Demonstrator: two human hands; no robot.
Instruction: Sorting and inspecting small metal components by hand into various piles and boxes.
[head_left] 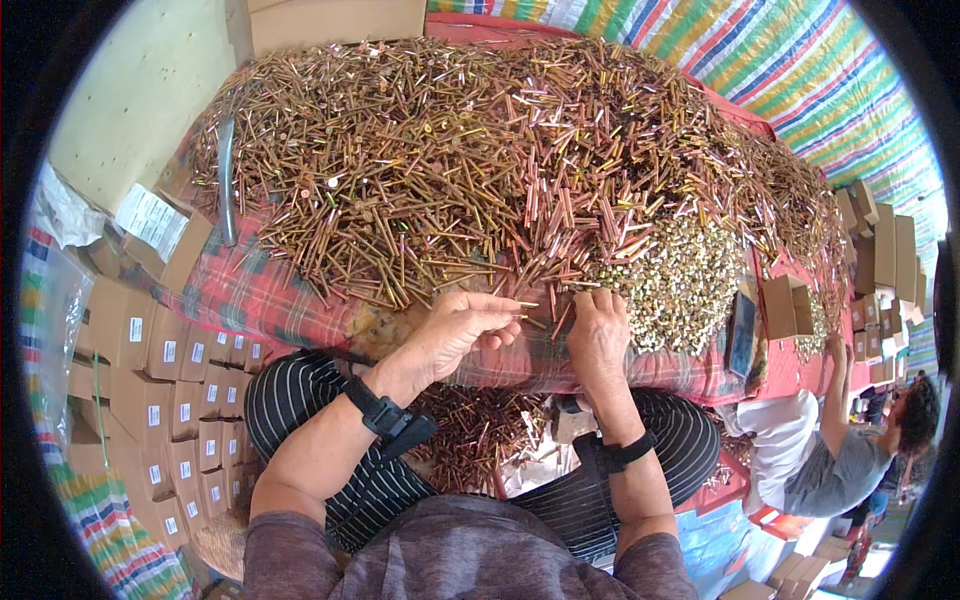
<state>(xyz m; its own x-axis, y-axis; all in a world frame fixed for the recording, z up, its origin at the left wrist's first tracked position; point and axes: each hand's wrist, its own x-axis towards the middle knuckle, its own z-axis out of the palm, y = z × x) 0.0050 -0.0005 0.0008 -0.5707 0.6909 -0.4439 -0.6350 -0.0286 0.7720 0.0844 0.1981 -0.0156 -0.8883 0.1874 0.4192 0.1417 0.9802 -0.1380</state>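
My left hand (458, 328) is closed in a pinch on a thin brass-coloured screw (526, 304), which sticks out past thumb and forefinger to the right. My right hand (598, 328) is closed too, its bent fingertips at a thin metal piece (580, 284) beside the heap of small gold-coloured nuts (685, 285). What lies inside those fingers is mostly hidden. Long brass-coloured screws (390, 190) form a wide heap beyond both hands, and copper-toned rods or tubes (560, 200) lie further right. Several loose ones rest on the red plaid cloth (400, 335) between my hands.
Labelled small cartons (180, 380) stack up on the left. A curved metal strip (227, 180) lies at the heap's left edge. At right are a dark tray (741, 333), an open carton (787, 307) and a seated person (845, 460). More metal pieces (475, 435) lie below, between my knees.
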